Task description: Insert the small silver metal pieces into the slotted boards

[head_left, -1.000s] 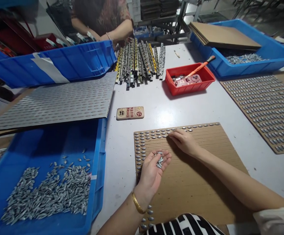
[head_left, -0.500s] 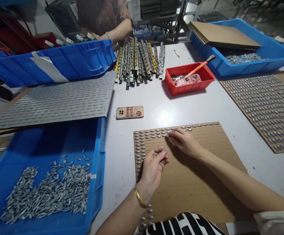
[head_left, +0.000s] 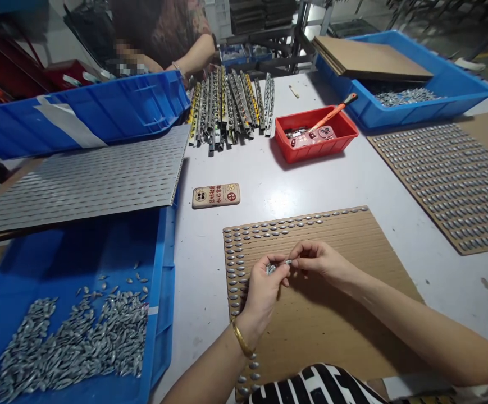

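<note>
Over the left part of a brown cardboard sheet (head_left: 328,314), my left hand (head_left: 265,286) is curled around several small grey metal pieces (head_left: 270,269). My right hand (head_left: 317,261) touches the left fingertips, its thumb and forefinger pinching one grey piece (head_left: 288,262). Rows of the same oval pieces (head_left: 274,226) lie along the sheet's far edge and down its left side. A blue bin (head_left: 165,303) at the left holds a heap of loose pieces (head_left: 83,342).
A phone (head_left: 216,196) lies beyond the sheet. Farther back are a red tray (head_left: 319,148), metal strips (head_left: 231,106) and a blue bin (head_left: 420,115). A filled cardboard sheet (head_left: 446,185) lies right. A person's arm (head_left: 197,55) shows behind another blue bin (head_left: 142,106).
My right hand has come back from the rows near the far edge to meet my left hand. The view has shifted slightly, and the other person's hand has moved.
</note>
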`<state>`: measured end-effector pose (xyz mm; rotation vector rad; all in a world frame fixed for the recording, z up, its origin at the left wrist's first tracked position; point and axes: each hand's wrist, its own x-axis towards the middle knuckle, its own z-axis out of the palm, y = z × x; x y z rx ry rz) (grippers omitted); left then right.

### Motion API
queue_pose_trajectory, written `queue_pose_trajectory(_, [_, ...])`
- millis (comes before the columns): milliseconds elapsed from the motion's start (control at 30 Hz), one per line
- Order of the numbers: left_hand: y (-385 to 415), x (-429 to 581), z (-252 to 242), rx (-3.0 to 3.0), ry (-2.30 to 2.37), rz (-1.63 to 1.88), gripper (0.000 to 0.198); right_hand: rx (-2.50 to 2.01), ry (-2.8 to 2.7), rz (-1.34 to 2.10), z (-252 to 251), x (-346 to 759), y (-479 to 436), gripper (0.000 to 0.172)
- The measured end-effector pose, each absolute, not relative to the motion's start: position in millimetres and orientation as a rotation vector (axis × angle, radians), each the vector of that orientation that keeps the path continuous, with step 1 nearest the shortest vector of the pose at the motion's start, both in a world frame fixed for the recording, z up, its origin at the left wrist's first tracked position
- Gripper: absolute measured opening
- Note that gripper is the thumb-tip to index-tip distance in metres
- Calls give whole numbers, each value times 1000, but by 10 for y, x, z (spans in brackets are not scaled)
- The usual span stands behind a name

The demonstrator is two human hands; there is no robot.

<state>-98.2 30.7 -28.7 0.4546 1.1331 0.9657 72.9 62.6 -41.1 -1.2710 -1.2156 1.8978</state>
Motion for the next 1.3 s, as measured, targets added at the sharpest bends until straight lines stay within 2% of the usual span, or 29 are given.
queue_pose_trajectory(133, [351,-1009,-236,79,1040,1041,28,-1336,-1815,967,-542,885,756,15])
queue_pose_trajectory(200, [350,-1017,-225,2,1041,1067,28,-1264,-2053,527,-644,945,851,17])
queue_pose_trajectory(267, [324,-1015,-230,12,1038,1065,26,-1191,-2221,237,-743,981,935,23])
queue_pose_trajectory(433, [244,-1004,-253,60,1025,1042,12,-1103,-2435,-88,-844,1006,1038,25])
queue_pose_trajectory(533, [234,-1008,-244,99,1009,990,15,-1066,-2501,-126,-824,1022,1048,25])
queue_pose_trajectory(700, [251,-1018,-263,192,1054,966,28,-1048,-2583,-100,-793,1054,1047,26])
queue_pose_trajectory(833, [253,-1026,-282,176,1057,977,33,-1128,-2485,61,-740,1023,1015,26])
queue_pose_trajectory(933, [246,-1024,-271,201,1055,973,32,-1256,-2225,421,-588,931,923,22])
queue_pose_trajectory(1133, [263,-985,-294,442,1166,959,27,-1241,-1707,1581,-246,772,735,23])
queue_pose_trajectory(1200, [271,-960,-313,517,1184,951,25,-1206,-1624,1759,-224,772,713,21])
queue_pose_trajectory(1300, [279,-919,-313,566,1191,926,22,-1208,-1535,1848,-241,797,678,18])
